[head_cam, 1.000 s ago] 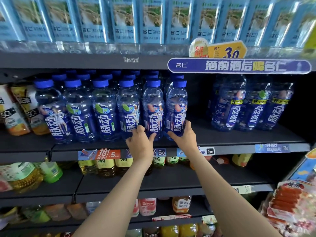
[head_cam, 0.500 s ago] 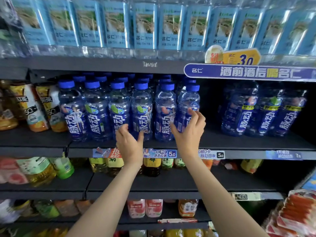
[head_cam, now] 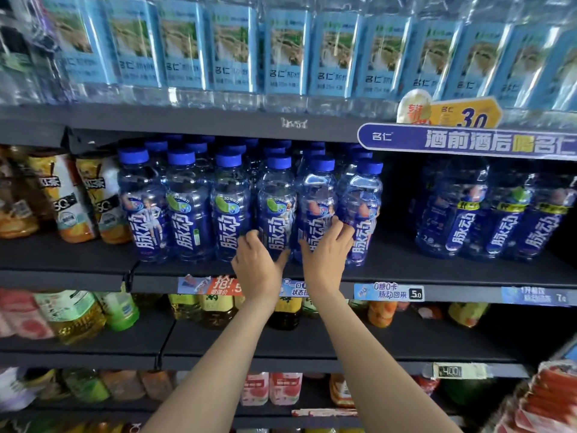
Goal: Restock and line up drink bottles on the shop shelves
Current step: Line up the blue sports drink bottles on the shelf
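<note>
Setting: shop aisle, dark metal shelving stacked with drinks, seen from head height looking slightly down.
Landmark: middle shelf [head_cam: 406, 270], a dark board with price tags along its front lip; all places below are given against it.
Forearms: two bare arms reach up from the bottom edge toward that shelf's front lip.
Left hand [head_cam: 259, 267]: just above the lip, thumb out to the right, fingers bent onto the lower front of the fourth bottle [head_cam: 276, 207] in the front row, gripping it.
Right hand [head_cam: 326, 254]: just beside the left one, fingers spread and laid against the label of the fifth bottle [head_cam: 315, 204], fingertips reaching the sixth bottle [head_cam: 360, 210]; whether it clasps or only presses cannot be told.
Front row [head_cam: 187, 207]: six bottles upright on the shelf, long axis vertical, caps up, standing shoulder to shoulder at the front edge; the rightmost leans slightly.
Look: clear blue-tinted plastic, round blue caps, dark blue labels with large white characters facing out.
Rows behind: more blue caps [head_cam: 274, 150] show deeper in, close packed.
Right of the row: three larger bottles [head_cam: 493, 214] of the same brand stand well apart, back in shadow.
Left of the row: orange-and-white drink packs [head_cam: 71, 198].
Above the shelf: pale blue-labelled bottles [head_cam: 281, 51] in a line, with a blue banner [head_cam: 468, 142] below them.
</note>
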Available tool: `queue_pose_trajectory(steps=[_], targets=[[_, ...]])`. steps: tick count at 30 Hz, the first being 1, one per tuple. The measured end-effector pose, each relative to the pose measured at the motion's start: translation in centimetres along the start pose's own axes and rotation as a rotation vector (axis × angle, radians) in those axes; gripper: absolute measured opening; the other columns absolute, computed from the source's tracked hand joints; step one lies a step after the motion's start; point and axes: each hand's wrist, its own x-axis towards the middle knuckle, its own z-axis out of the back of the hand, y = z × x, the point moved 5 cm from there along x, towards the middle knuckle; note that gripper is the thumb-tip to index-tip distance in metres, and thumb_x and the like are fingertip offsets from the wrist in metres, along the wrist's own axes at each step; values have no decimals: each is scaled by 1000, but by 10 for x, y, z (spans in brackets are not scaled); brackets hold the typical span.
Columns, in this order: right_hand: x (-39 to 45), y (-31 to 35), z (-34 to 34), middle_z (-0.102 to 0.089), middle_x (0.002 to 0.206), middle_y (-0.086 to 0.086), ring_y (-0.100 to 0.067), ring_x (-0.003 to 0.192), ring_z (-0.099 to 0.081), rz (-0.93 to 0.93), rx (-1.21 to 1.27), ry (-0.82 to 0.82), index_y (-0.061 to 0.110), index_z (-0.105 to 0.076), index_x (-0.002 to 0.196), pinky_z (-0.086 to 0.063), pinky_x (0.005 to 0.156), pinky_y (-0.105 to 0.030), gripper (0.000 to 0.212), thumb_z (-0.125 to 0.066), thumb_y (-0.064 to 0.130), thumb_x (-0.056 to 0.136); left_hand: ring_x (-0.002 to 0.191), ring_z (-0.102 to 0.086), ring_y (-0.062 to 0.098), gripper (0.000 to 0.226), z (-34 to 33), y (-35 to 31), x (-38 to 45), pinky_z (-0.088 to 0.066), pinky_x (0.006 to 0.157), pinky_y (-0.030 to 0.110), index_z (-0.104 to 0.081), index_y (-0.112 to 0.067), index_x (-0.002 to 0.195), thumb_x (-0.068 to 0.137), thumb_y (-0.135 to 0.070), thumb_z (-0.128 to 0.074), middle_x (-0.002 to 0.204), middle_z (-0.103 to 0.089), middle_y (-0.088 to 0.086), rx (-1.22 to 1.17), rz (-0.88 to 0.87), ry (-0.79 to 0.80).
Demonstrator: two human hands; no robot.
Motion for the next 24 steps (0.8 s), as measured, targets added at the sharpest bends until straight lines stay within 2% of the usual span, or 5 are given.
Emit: queue_pose_trajectory(steps=[4,14,18,20,24], targets=[[2,-2,3,-38,127,-13,-28,115,-38,30,49,29,4,-37,132,-43,88,-35,58,-66,23,85,125,-39,30,79,-5,-6,-2,-34,99,42,-30,-3,138,80,-40,-68,136,-40,15,8,68,-10],[4,-1,6,-35,130,-11,-28,117,-41,46,-33,95,8,-34,129,-49,78,-34,60,-68,27,83,118,-43,31,67,-2,-8,-3,-36,95,42,-39,0,129,79,-31,-71,125,-46,15,25,77,-65],[12,1,36,-42,126,-19,-33,111,-48,219,60,-121,1,-44,126,-45,87,-39,62,-74,24,77,115,-46,30,62,7,-13,-11,-37,93,42,-42,-3,128,79,-27,-72,124,-46,15,-35,52,-157],[27,-8,56,-40,131,-20,-34,114,-43,141,78,-211,1,-42,130,-40,90,-40,68,-75,24,76,109,-48,28,52,9,-25,-21,-37,89,38,-47,-4,122,80,-24,-70,119,-49,15,-59,-86,-218],[45,-44,52,-29,142,-17,-36,123,-36,-146,64,59,5,-21,142,-37,97,-41,89,-75,30,76,118,-46,25,56,-19,-50,-34,-36,94,36,-40,-8,131,87,-36,-60,126,-49,9,60,-237,7]])
